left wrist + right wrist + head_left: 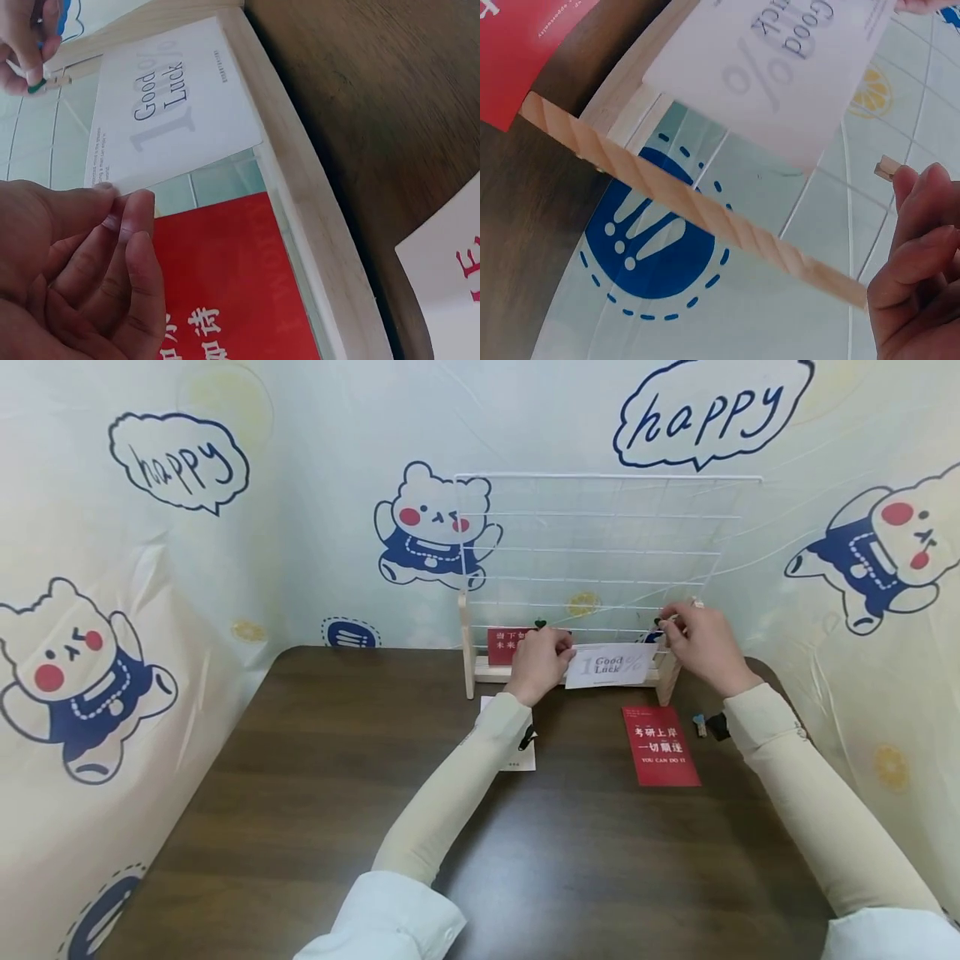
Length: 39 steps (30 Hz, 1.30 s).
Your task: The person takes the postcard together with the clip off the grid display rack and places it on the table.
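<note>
My left hand [536,665] pinches the upper left corner of a white card [609,665] marked "Good Luck" between thumb and fingertip. The card lies against the lower part of a white wire grid rack [592,552] with wooden legs. To its right, my right hand [708,647] pinches a small wooden clothespin [885,168] with a green ornament, apart from the card's upper right corner. A red card [225,274] with white characters hangs on the grid beside my left hand, partly hidden by it in the head view. A dark green ornament [540,623] shows at its top.
On the brown table [360,777] lie a red card [661,746] at right and a white card [519,758] partly under my left forearm. Near the right wrist is a small clip [700,725] with blue on it. A printed cloth [315,527] hangs behind.
</note>
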Available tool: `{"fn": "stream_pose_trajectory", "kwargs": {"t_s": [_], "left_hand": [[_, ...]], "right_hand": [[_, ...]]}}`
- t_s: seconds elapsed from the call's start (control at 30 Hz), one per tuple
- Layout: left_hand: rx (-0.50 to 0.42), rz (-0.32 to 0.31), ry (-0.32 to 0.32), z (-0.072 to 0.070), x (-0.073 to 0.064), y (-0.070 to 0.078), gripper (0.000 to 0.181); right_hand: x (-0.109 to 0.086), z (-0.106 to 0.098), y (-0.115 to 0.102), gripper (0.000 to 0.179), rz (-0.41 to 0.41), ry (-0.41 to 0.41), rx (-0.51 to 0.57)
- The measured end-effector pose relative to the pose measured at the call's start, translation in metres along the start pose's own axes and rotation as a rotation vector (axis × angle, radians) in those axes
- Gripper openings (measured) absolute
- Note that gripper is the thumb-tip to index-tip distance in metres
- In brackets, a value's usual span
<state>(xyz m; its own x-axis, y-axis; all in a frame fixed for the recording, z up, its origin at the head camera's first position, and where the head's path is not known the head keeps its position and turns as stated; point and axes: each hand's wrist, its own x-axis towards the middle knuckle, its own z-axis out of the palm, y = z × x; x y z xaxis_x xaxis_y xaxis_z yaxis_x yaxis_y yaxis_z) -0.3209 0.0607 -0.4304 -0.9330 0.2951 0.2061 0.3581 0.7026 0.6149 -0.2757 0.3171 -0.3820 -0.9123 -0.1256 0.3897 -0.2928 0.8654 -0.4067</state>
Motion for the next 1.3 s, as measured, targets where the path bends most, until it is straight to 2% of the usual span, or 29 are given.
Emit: {"fn": "stream_pose_trajectory", "kwargs": {"t_s": [0.17,0.3,0.43,0.77,0.97,1.3], "left_hand": [[0.003,0.002,0.011,-0.003,-0.005,-0.005,0.018],[0.004,0.007,0.012,-0.004,-0.007,-0.010,0.017],[0.014,-0.007,0.000,-0.005,-0.009,-0.014,0.016],[0.008,-0.039,-0.001,-0.006,-0.013,-0.025,0.015],[0.011,-0.060,-0.021,-0.005,-0.016,-0.032,0.014],[0.021,-0.091,-0.055,-0.004,-0.018,-0.041,0.013]], "right_hand": [[-0.010,-0.006,0.012,0.022,0.015,0.034,0.048],[-0.016,-0.012,0.022,0.021,0.012,0.109,0.054],[-0.021,-0.014,0.034,0.019,0.019,0.145,0.041],[-0.040,-0.012,0.069,0.020,0.093,0.120,-0.002],[-0.053,-0.012,0.083,0.020,0.154,0.062,-0.016],[-0.065,-0.011,0.103,0.018,0.237,0.016,-0.031]]}}
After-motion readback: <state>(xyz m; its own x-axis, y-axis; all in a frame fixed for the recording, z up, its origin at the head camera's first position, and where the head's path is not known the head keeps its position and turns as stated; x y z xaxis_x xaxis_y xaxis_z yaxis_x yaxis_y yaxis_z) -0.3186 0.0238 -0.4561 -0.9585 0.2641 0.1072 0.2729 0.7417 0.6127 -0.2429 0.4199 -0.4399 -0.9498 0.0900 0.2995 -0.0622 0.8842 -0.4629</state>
